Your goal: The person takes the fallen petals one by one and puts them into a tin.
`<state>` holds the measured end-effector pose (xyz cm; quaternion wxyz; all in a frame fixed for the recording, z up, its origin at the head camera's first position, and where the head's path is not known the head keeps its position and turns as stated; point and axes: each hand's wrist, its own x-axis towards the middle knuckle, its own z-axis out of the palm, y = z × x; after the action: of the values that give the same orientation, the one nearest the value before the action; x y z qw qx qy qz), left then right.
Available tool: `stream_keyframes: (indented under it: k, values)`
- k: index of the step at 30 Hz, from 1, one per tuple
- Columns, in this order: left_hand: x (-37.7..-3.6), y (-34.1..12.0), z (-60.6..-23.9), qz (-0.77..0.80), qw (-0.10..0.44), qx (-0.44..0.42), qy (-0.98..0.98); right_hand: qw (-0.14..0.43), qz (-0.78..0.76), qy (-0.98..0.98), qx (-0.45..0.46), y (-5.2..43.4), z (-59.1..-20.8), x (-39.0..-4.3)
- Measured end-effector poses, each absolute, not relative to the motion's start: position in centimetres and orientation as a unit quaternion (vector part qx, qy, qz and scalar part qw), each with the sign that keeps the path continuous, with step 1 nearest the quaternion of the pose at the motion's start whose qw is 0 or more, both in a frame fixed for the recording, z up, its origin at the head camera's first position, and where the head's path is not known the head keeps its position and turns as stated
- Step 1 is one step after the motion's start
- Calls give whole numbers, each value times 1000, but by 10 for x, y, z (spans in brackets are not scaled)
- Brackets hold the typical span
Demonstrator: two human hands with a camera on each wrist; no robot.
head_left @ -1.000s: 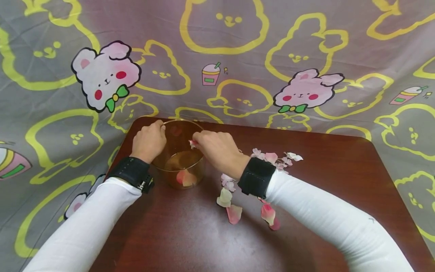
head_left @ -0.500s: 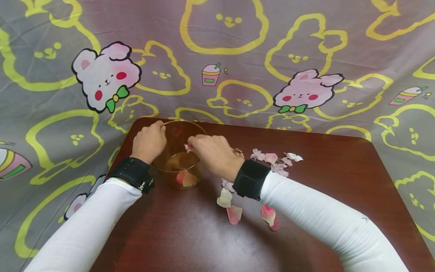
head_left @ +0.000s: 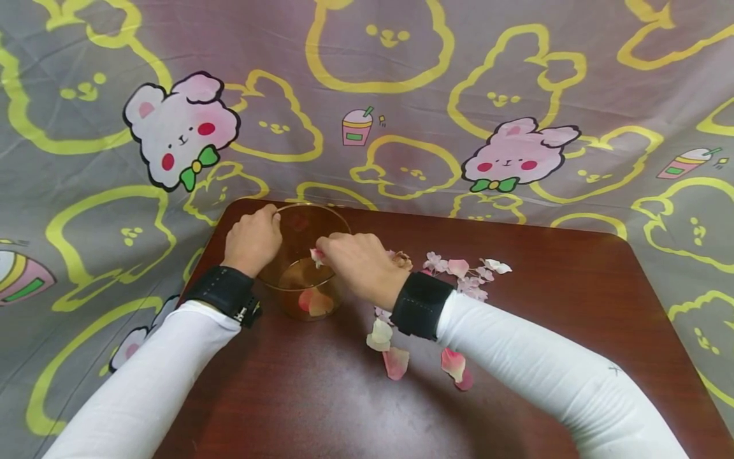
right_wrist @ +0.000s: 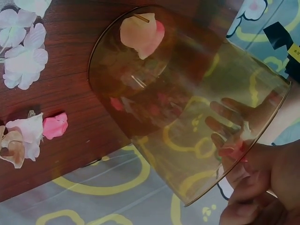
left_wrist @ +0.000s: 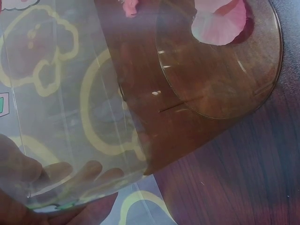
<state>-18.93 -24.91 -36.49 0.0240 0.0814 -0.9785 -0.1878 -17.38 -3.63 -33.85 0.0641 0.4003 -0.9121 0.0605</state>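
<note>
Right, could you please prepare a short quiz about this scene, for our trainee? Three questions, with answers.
1. Multiple choice: what does the right hand pinch?
A) a spoon
B) a petal
C) a pen

2. Which hand holds the container?

3. True or false: every petal is inside the container.

Key:
1. B
2. The left hand.
3. False; several loose petals lie on the table.

brown table (head_left: 573,306), rounded far corners, pale sheen toward front. grey cloth (head_left: 275,38) behind and at both sides, creased: yellow outlines (head_left: 378,87), bunnies (head_left: 516,156) with green bows (head_left: 494,185), pink cups (head_left: 357,130).
</note>
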Motion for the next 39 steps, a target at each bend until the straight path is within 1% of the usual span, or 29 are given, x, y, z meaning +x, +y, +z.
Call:
stream_keyframes:
  k: [5, 12, 18, 26, 39]
  values:
    - [-189, -249, -365, -187, 25, 83, -979, 51, 54, -915, 398, -36, -338, -175]
    - [-188, -249, -365, -188, 20, 82, -979, 54, 55, -915, 396, -34, -337, -175]
    - [-189, -249, -365, -188, 21, 83, -978, 53, 93, -918, 381, -30, -329, -176]
    - [-189, -248, -364, -188, 21, 85, -978, 65, 141, -917, 368, -16, -317, -179]
    - [-188, -249, -363, -187, 23, 85, -978, 70, 187, -907, 371, 19, -337, -172]
